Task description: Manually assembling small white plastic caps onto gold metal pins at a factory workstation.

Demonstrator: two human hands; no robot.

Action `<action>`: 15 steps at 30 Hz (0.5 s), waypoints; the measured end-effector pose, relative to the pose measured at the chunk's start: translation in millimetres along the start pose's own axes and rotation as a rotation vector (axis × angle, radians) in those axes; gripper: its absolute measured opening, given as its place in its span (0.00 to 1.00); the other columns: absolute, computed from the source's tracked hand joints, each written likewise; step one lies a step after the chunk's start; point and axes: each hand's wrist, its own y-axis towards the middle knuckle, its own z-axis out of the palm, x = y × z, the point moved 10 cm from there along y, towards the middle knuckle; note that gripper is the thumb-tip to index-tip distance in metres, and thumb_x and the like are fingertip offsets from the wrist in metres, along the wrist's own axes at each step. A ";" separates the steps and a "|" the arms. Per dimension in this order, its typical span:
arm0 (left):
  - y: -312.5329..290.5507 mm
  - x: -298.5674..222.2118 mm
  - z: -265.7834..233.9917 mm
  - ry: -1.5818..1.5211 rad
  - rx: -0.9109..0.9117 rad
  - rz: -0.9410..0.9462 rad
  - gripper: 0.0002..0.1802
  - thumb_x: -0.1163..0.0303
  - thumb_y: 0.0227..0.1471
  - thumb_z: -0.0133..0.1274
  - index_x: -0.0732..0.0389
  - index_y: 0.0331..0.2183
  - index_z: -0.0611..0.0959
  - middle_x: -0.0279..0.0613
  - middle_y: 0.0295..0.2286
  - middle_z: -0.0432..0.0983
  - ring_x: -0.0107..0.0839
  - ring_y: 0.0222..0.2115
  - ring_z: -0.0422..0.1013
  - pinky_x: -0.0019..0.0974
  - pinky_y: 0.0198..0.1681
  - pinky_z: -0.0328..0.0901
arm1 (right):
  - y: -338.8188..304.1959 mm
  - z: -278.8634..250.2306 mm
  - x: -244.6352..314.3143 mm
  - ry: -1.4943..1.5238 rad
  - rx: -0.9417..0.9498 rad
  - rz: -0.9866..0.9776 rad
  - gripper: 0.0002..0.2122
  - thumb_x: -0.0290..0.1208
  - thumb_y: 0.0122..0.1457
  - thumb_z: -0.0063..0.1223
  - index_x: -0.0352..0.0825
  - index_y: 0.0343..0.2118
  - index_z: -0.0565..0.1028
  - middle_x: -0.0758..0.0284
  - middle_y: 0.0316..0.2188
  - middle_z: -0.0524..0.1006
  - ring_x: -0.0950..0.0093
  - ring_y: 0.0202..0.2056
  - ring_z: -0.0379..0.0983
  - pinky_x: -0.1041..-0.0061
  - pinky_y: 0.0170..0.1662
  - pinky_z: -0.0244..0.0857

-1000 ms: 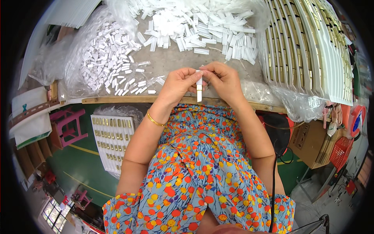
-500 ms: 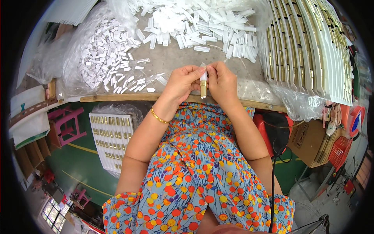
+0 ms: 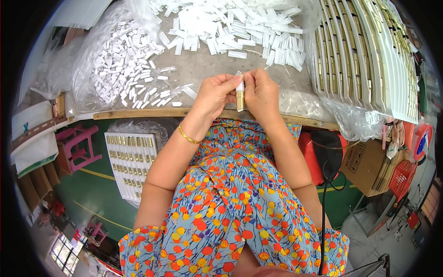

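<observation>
The grey, matte table (image 3: 203, 69) fills the upper half of the frame. At upper right, white trays (image 3: 369, 60) lined with gold pieces are stacked on edge; at upper left and centre, small flat white sleeves (image 3: 230, 23) are heaped on crinkled clear plastic. A further tray of gold pieces (image 3: 127, 161) lies at lower left. Just above the table's wooden edge, at centre, a slim gold stick (image 3: 240, 98) is pinched upright between the left hand (image 3: 213, 94) and right hand (image 3: 262, 94), fingers closed narrowly on its white sleeve. The sleeve would best be kept square and slid down evenly.
</observation>
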 end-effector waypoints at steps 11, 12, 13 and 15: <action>4.3 -4.1 2.9 -0.032 0.025 0.016 0.12 0.67 0.52 0.52 0.69 0.32 0.77 0.41 0.26 0.76 0.26 0.24 0.72 0.28 0.26 0.69 | 6.9 -0.3 -4.1 0.046 0.033 -0.030 0.05 0.27 0.55 0.50 0.32 0.27 0.70 0.58 0.17 0.73 0.63 0.20 0.72 0.70 0.23 0.65; 5.0 -4.3 2.4 -0.026 0.025 -0.001 0.12 0.67 0.52 0.52 0.68 0.32 0.77 0.42 0.26 0.76 0.27 0.25 0.73 0.29 0.28 0.69 | 7.6 -1.6 -2.8 0.042 0.033 -0.033 0.05 0.27 0.55 0.50 0.32 0.27 0.70 0.58 0.17 0.73 0.63 0.20 0.72 0.70 0.23 0.65; 5.6 -5.0 1.4 -0.019 0.024 -0.017 0.12 0.66 0.53 0.51 0.67 0.33 0.77 0.42 0.26 0.76 0.28 0.26 0.73 0.31 0.29 0.69 | 8.3 2.6 -9.8 0.114 0.087 0.069 0.05 0.28 0.56 0.49 0.32 0.29 0.71 0.60 0.18 0.73 0.68 0.20 0.73 0.73 0.24 0.66; 5.6 -8.0 0.4 -0.018 0.040 -0.010 0.12 0.67 0.53 0.51 0.67 0.33 0.77 0.43 0.27 0.76 0.29 0.27 0.73 0.32 0.30 0.69 | 6.7 9.5 -15.6 0.189 0.147 0.166 0.05 0.28 0.57 0.48 0.32 0.31 0.72 0.61 0.19 0.74 0.73 0.20 0.73 0.76 0.25 0.66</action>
